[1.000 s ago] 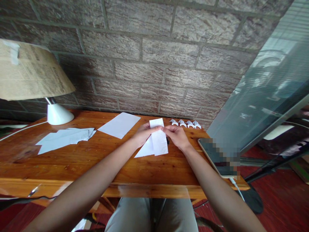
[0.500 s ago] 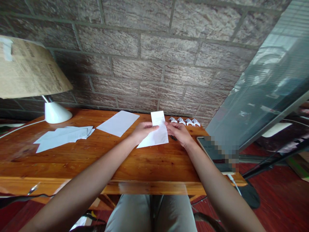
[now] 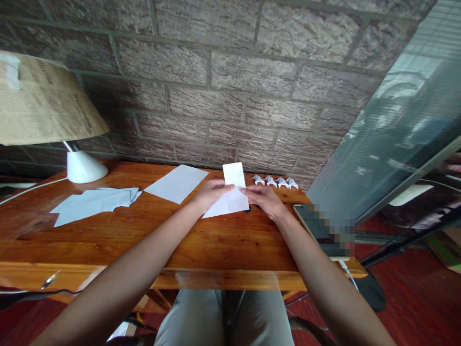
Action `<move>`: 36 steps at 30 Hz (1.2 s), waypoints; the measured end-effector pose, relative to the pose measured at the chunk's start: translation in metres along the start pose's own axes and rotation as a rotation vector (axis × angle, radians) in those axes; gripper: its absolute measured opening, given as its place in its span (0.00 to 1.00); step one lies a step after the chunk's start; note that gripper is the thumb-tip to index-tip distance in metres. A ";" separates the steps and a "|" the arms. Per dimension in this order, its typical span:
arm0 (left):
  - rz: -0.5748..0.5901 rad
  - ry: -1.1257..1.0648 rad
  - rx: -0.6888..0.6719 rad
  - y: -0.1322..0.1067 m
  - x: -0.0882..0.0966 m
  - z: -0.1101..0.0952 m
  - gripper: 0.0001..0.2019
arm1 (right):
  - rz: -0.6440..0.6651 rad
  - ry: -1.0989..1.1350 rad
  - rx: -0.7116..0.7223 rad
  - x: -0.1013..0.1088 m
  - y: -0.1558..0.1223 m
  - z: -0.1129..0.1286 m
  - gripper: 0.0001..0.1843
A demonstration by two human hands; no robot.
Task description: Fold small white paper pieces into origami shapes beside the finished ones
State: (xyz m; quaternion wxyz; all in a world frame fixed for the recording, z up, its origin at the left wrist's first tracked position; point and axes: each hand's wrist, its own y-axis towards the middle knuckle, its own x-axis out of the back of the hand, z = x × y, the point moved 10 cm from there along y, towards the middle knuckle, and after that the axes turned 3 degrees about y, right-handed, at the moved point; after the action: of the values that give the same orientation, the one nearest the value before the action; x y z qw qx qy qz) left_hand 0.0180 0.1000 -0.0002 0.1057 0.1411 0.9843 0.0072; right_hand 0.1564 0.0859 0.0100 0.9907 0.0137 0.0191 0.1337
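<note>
Between my two hands is a narrow sheet of paper (image 3: 233,173) with faint printed lines, held upright above the wooden table. My left hand (image 3: 213,193) pinches its left edge, thumb across the front. On the right edge, my right hand (image 3: 264,198) grips it with thumb and fingers. Below the hands a wider part of white paper (image 3: 219,207) spreads out to the left; whether it is one piece with the strip I cannot tell. A small dark object (image 3: 248,210), mostly hidden, lies behind the paper.
Several folded paper shapes (image 3: 275,181) stand in a row by the brick wall. A blank sheet (image 3: 176,183) and a pile of paper pieces (image 3: 95,204) lie left, near a lamp (image 3: 86,167). A tablet-like device (image 3: 317,226) with a cable sits at the table's right edge.
The paper has shifted slightly left and up in my hands. My right thumb and fingers have moved inward over its right edge, closer to my left thumb.
</note>
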 end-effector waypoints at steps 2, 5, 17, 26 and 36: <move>-0.004 0.002 0.002 0.002 0.003 0.002 0.25 | 0.051 -0.014 -0.033 -0.005 -0.001 -0.002 0.20; 0.001 0.006 -0.003 0.005 0.004 0.003 0.25 | 0.053 -0.020 -0.040 -0.005 -0.001 -0.002 0.20; -0.034 -0.035 0.111 0.002 0.006 0.011 0.20 | 0.135 -0.046 -0.149 -0.010 -0.003 -0.018 0.22; -0.014 -0.003 0.173 0.005 0.009 0.019 0.21 | 0.241 -0.007 -0.279 -0.019 -0.011 -0.025 0.21; 0.010 -0.022 0.102 0.001 0.007 0.003 0.21 | 0.253 0.024 -0.275 -0.020 -0.010 -0.024 0.20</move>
State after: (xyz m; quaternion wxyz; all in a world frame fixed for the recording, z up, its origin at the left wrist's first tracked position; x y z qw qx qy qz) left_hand 0.0126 0.1026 -0.0040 0.1092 0.1514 0.9814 -0.0442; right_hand 0.1391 0.0712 -0.0135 0.9582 -0.1213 0.0105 0.2589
